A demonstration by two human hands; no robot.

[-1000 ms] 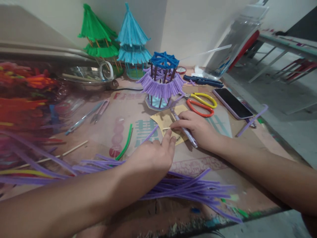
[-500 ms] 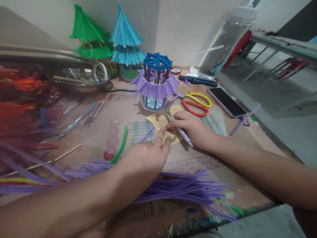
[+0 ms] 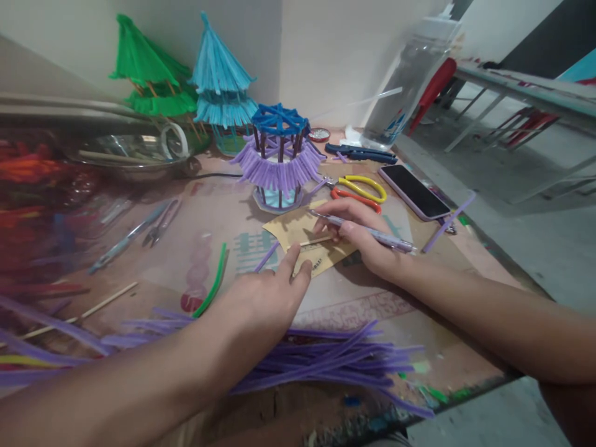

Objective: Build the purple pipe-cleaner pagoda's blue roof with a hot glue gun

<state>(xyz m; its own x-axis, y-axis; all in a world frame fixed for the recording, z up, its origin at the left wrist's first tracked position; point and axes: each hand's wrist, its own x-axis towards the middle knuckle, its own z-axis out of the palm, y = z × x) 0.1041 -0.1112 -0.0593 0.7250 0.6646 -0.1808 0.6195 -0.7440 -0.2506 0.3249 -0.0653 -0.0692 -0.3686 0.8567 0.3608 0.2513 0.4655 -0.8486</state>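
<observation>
My right hand (image 3: 367, 239) grips a pen (image 3: 391, 239) while my left hand (image 3: 272, 301), clasping nothing, rests its fingertips on yellow card (image 3: 287, 227). Between them lies a thin wooden stick (image 3: 313, 241), one end at my left index finger, the other by my right fingers; any mark is too small to make out. Beyond, a pavilion model (image 3: 282, 167) has posts and purple eaves in place; its blue top frame (image 3: 280, 119) appears to await a roof.
</observation>
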